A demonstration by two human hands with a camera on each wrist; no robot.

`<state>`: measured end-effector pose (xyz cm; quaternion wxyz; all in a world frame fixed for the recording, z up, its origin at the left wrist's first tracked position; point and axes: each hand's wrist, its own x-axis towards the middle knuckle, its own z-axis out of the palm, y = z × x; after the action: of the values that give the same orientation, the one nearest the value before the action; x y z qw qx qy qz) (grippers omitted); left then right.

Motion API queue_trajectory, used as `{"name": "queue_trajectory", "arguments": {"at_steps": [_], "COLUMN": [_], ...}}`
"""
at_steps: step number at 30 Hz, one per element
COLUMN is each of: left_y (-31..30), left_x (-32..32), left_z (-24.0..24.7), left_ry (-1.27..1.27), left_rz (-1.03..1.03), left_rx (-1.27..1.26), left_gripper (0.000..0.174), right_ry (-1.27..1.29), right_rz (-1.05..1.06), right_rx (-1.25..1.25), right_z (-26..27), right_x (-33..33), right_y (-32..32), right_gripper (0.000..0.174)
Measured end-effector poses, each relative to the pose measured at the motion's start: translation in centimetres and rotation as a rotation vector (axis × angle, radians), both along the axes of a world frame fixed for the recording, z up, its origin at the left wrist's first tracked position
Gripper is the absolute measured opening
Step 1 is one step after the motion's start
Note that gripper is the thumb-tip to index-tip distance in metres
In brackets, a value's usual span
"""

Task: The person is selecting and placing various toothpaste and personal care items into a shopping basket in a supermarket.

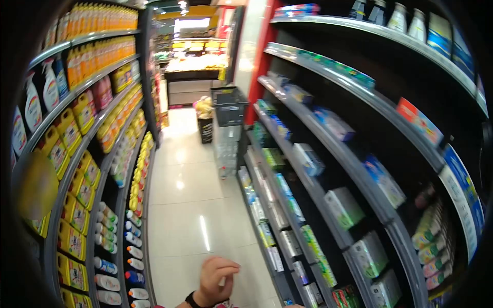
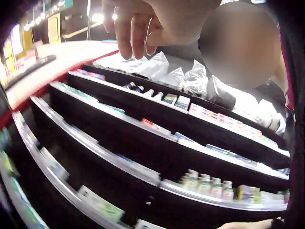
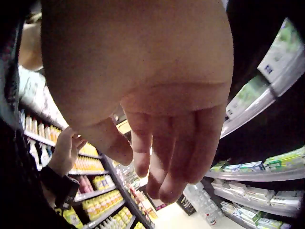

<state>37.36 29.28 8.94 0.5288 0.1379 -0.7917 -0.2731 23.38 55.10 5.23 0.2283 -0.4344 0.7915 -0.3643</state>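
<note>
My left hand (image 1: 215,280), a black band on its wrist, is raised over the floor tiles at the bottom of the head view. Its fingers bend loosely with nothing between them. In the left wrist view the same hand (image 2: 143,26) hangs its fingers downward at the top, in front of the shelves. The right hand (image 3: 157,119) fills the middle of the right wrist view, palm showing, fingers relaxed and empty. Only a sliver of it shows at the head view's bottom edge. Neither hand touches any goods.
Left shelves (image 1: 87,138) hold yellow jugs (image 1: 72,238), spray bottles (image 1: 33,102) and orange bottles (image 1: 92,64). Right shelves (image 1: 318,110) carry boxes (image 1: 344,208) and small bottles. A dark crate (image 1: 229,105) tops a stack beside the right shelves, narrowing the tiled aisle (image 1: 200,205).
</note>
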Motion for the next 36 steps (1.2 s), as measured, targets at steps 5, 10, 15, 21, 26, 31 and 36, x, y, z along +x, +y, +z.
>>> {"name": "queue_trajectory", "arguments": {"at_steps": [5, 10, 15, 21, 26, 31, 36], "left_y": [-7.6, -8.8, -10.0, -16.9, -27.4, -38.3, -45.8], "left_x": [13.3, 19.3, 19.6, 15.1, 4.8, -7.7, -14.0], "left_z": [-1.4, -2.7, -5.9, -4.5, -0.9, 4.0, 3.3], "left_ry": [-0.096, -0.139, -0.065, -0.138, -0.051, -0.297, -0.351], "left_rz": [0.457, 0.75, 0.837, 0.942, 0.815, 0.626, 0.402], "left_rx": [0.086, 0.3, 0.418, 0.319, 0.322, 0.036, 0.11], "left_gripper": [0.016, 0.013, 0.011, 0.011, 0.008, 0.011, 0.012], "right_ry": [0.04, 0.08, 0.046, -0.036, 0.06, 0.069, 0.005], "right_rz": [0.282, 0.564, 0.758, 0.862, 0.805, 0.636, 0.546], "right_rx": [-0.029, -0.031, 0.046, -0.054, -0.077, -0.237, -0.218], "right_z": [0.7, 0.0, -1.7, -2.2, -0.5, -5.3, -4.2], "right_x": [3.4, 4.6, 4.9, 0.1, -9.7, -19.4, -24.1], "right_y": [-12.3, -21.5, -29.8, -39.9, -48.4, -57.6, -62.6], "right_gripper": [0.013, 0.017, 0.018, 0.018, 0.023, 0.019, 0.019]}}
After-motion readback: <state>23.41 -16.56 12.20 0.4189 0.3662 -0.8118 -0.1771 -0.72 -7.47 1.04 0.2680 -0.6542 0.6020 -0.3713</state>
